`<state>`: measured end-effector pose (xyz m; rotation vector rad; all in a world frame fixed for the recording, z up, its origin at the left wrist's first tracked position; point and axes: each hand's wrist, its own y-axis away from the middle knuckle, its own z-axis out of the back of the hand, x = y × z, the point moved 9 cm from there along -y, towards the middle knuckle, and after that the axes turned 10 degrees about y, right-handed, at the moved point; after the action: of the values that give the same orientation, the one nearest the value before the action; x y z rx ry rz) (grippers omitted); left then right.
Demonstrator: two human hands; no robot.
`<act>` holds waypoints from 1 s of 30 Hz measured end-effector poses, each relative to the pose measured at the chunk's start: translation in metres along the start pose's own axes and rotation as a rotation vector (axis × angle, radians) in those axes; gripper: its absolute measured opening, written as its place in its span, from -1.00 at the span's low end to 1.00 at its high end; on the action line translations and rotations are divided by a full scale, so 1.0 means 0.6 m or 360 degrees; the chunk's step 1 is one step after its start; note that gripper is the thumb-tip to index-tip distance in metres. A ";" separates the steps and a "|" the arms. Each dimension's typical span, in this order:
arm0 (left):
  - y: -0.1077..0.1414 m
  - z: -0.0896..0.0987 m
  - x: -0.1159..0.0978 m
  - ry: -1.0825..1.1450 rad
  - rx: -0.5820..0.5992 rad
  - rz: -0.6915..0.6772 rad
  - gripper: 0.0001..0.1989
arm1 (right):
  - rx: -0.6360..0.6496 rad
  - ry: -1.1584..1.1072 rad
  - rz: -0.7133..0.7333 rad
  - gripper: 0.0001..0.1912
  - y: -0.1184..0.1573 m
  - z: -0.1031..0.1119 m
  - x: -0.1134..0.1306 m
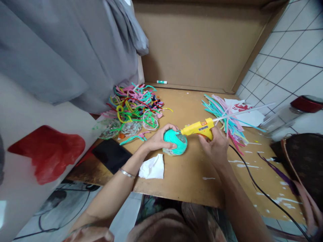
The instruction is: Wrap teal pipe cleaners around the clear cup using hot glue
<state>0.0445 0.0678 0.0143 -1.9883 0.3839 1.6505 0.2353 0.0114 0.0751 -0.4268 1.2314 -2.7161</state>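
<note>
My left hand [159, 138] grips a round ball [174, 145] wrapped in turquoise fuzzy strands, its thumb across the front. A grey patch shows on the ball's upper right. In my right hand [216, 145] is a yellow glue gun [199, 129] with a long clear glue stick out of its back. The gun's nozzle points left and is at the ball's upper right side; whether it touches cannot be told. A white crumpled paper [152, 167] lies just below the ball.
Colourful pipe cleaners [136, 101] are heaped at the back left, near a black phone [111, 155]. More strands [228, 117] lie at the right, by a clear bottle [280, 117] and a brown bag [302, 161]. A black cord [254, 181] crosses the right side.
</note>
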 end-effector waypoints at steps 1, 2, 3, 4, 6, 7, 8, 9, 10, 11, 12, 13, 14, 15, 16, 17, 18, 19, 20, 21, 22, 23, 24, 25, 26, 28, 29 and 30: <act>0.000 0.000 0.000 0.0000 -0.0001 0.0005 -0.40 | -0.0001 -0.0004 -0.0004 -0.86 0.000 0.000 -0.001; 0.000 0.000 0.000 0.0000 -0.0002 0.0008 -0.40 | -0.0002 -0.0007 -0.0007 -0.86 0.000 0.000 -0.001; 0.000 0.000 0.000 -0.0002 -0.0002 0.0009 -0.40 | 0.0000 -0.0007 -0.0009 -0.86 0.000 -0.001 -0.001; 0.000 -0.001 0.000 -0.0003 0.0000 0.0007 -0.39 | 0.0001 -0.0006 -0.0011 -0.86 0.000 -0.001 -0.001; 0.000 -0.001 0.000 -0.0003 0.0006 0.0002 -0.39 | -0.0005 0.0001 -0.0015 -0.86 0.000 0.000 -0.001; 0.000 -0.001 0.000 -0.0002 0.0009 0.0001 -0.39 | -0.0007 0.0001 -0.0013 -0.86 -0.001 0.000 -0.001; 0.000 -0.001 0.000 0.0000 0.0013 -0.0001 -0.40 | -0.0014 -0.0002 -0.0008 -0.85 -0.001 0.001 0.000; -0.001 -0.002 0.000 0.0003 0.0017 -0.0004 -0.41 | -0.0023 -0.0007 0.0001 -0.86 -0.001 0.002 0.000; -0.001 -0.002 0.000 0.0007 0.0021 -0.0006 -0.41 | -0.0026 -0.0013 0.0013 -0.86 -0.001 0.002 0.002; -0.001 -0.002 0.000 0.0012 0.0022 -0.0007 -0.42 | -0.0027 -0.0018 0.0022 -0.86 -0.001 0.002 0.002; -0.001 -0.002 0.000 0.0017 0.0023 -0.0011 -0.42 | -0.0027 -0.0023 0.0030 -0.86 -0.001 0.002 0.003; -0.001 -0.002 0.000 0.0018 0.0024 -0.0014 -0.42 | -0.0023 -0.0023 0.0031 -0.86 -0.001 0.002 0.003; -0.001 -0.002 0.000 0.0017 0.0021 -0.0017 -0.42 | -0.0017 -0.0019 0.0026 -0.85 -0.001 0.002 0.003; -0.001 -0.001 0.000 0.0015 0.0017 -0.0019 -0.42 | -0.0011 -0.0012 0.0020 -0.85 -0.001 0.002 0.003; -0.001 0.000 0.001 0.0011 0.0014 -0.0020 -0.42 | -0.0005 -0.0005 0.0016 -0.85 -0.001 0.001 0.003; -0.001 0.000 0.001 0.0006 0.0012 -0.0020 -0.41 | 0.0001 0.0000 0.0014 -0.86 -0.002 0.001 0.003; -0.001 0.001 0.002 0.0001 0.0011 -0.0017 -0.41 | 0.0008 0.0001 0.0014 -0.86 -0.002 0.001 0.003; -0.001 0.001 0.002 -0.0003 0.0013 -0.0015 -0.41 | 0.0016 -0.0001 0.0014 -0.86 -0.002 0.001 0.004; 0.000 0.001 0.002 -0.0005 0.0017 -0.0016 -0.41 | 0.0020 -0.0004 0.0016 -0.86 -0.002 0.001 0.004; 0.000 0.001 0.003 -0.0010 0.0022 -0.0015 -0.41 | 0.0021 -0.0006 0.0018 -0.86 -0.001 0.000 0.004; 0.000 0.001 0.003 -0.0015 0.0023 -0.0015 -0.41 | 0.0017 -0.0004 0.0022 -0.86 -0.001 0.001 0.003; 0.000 0.001 0.003 -0.0019 0.0023 -0.0015 -0.41 | 0.0009 -0.0002 0.0029 -0.85 -0.001 0.001 0.004; 0.000 0.001 0.003 -0.0020 0.0021 -0.0015 -0.41 | -0.0001 0.0003 0.0037 -0.85 -0.001 0.001 0.004; 0.000 0.001 0.003 -0.0020 0.0018 -0.0015 -0.41 | -0.0013 0.0009 0.0041 -0.86 0.000 0.002 0.003; 0.000 0.001 0.003 -0.0016 0.0018 -0.0015 -0.40 | -0.0024 0.0014 0.0044 -0.86 0.000 0.002 0.003; -0.001 0.001 0.002 -0.0002 0.0023 -0.0019 -0.40 | -0.0044 0.0019 0.0046 -0.86 0.000 0.003 0.002; -0.001 0.001 0.002 0.0003 0.0024 -0.0021 -0.40 | -0.0056 0.0018 0.0047 -0.86 0.000 0.004 0.002; -0.001 0.000 0.002 0.0001 0.0025 -0.0019 -0.40 | -0.0066 0.0015 0.0051 -0.86 0.000 0.005 0.002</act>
<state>0.0448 0.0685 0.0134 -1.9763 0.3832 1.6344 0.2348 0.0088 0.0771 -0.3962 1.2875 -2.6733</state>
